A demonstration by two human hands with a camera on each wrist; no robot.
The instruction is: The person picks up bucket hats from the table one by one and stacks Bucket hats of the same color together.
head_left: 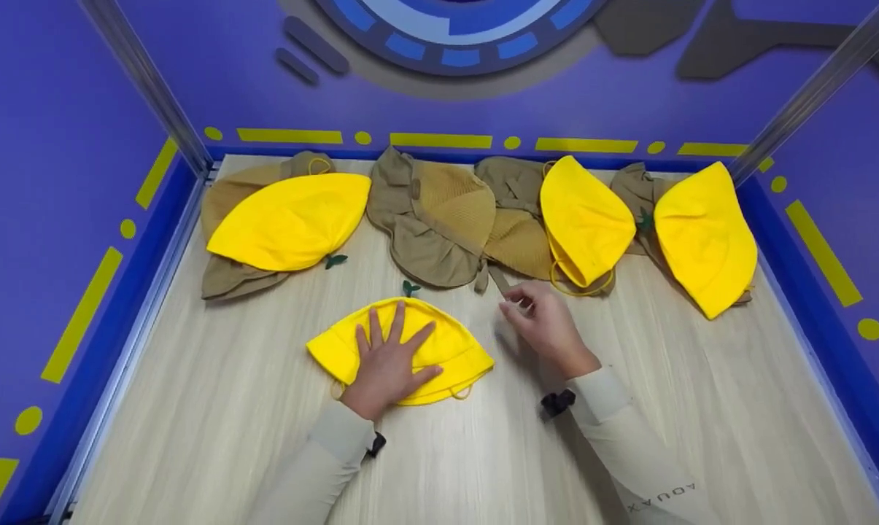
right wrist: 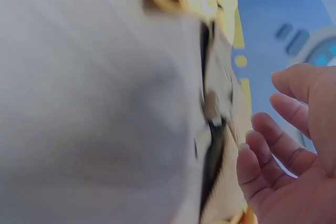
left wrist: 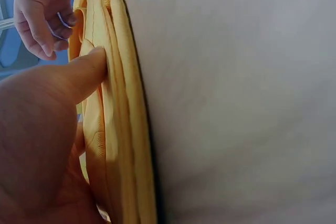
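Four yellow hats (head_left: 289, 222) are lying on the pale counter (head_left: 227, 437): three are sitting along the back over brown hats (head_left: 439, 251), and one, the near hat (head_left: 457, 350), is resting by itself toward the middle. I am observing from a distance through the head and wrist cameras.

Near hat: it is lying folded flat, its green sprout (head_left: 411, 289) pointing toward the back wall (head_left: 213, 80), its cord (head_left: 462, 394) looping out past the brim on the person's side.

Left grip (head_left: 389, 368): open, fingers lying spread across the near hat, curling round nothing. The left-wrist view is showing the thumb pressing by the layered cloth edges. My judgement: the wide spread is sharing the pressure over the soft fold, so the layers are being held flat and are less likely to be sliding.

Right grip (head_left: 548, 324): fingers loosely bent, gripping nothing that I am seeing. It is hovering just beside the straps (head_left: 481, 278) of the brown hats; I cannot tell whether a fingertip is touching one. The bend is looking relaxed rather than pinching.

Placement note: the three rear hats are overlapping the brown cloth, probably because setting them back is giving both hands working room at the front.
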